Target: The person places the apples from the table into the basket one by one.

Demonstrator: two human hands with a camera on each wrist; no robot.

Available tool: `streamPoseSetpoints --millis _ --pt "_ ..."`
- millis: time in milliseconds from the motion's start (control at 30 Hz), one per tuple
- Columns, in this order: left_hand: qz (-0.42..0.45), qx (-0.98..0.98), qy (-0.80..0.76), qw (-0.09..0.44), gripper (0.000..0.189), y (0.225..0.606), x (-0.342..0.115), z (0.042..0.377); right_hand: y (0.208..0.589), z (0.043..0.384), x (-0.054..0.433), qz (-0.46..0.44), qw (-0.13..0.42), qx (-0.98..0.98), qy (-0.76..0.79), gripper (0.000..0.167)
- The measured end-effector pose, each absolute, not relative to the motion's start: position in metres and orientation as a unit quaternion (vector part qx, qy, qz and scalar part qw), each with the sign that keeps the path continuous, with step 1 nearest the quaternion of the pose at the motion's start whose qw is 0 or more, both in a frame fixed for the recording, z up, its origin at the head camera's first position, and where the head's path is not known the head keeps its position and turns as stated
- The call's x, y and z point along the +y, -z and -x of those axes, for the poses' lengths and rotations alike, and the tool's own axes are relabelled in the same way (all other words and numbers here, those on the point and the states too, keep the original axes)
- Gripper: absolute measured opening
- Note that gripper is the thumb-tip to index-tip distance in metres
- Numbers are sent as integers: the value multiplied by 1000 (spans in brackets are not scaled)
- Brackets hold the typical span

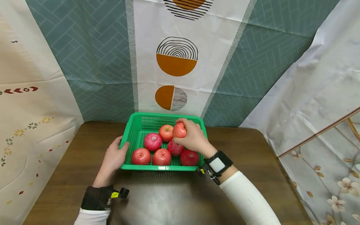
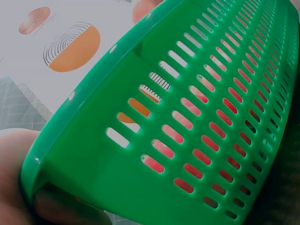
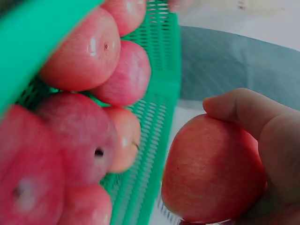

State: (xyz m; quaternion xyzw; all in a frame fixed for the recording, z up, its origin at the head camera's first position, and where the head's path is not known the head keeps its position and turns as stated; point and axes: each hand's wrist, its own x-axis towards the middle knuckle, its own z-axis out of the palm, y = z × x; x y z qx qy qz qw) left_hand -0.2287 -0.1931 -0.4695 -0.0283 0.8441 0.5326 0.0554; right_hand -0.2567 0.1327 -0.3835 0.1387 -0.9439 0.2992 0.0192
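Note:
A green plastic basket (image 1: 137,168) with slotted walls holds several red apples (image 1: 162,157). My left hand (image 1: 113,157) grips its left rim, thumb on top; in the left wrist view the basket's wall (image 2: 84,164) fills most of the picture. Pinched between the thumb and fingers of my right hand (image 1: 195,137) is one red apple (image 1: 179,130), held over the right half of the basket. The right wrist view shows this held apple (image 3: 213,168) close up, raised apart from the others. Part of the right-side contents is hidden beneath the right hand.
The basket stands at the back of a brown wooden table (image 1: 239,175), against a patterned cloth (image 1: 98,62) hanging behind it. Pale printed cloths hang at the left (image 1: 33,125) and right (image 1: 317,125). Both wrists wear black camera straps.

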Motion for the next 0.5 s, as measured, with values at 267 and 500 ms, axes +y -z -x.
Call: streamPoseSetpoints --millis 267,500 --pt "23 849 -524 57 66 467 -193 229 376 293 66 -168 -48 -965 -198 71" --pt "24 848 -526 61 66 466 -191 230 372 313 32 -191 -50 -965 -173 71"
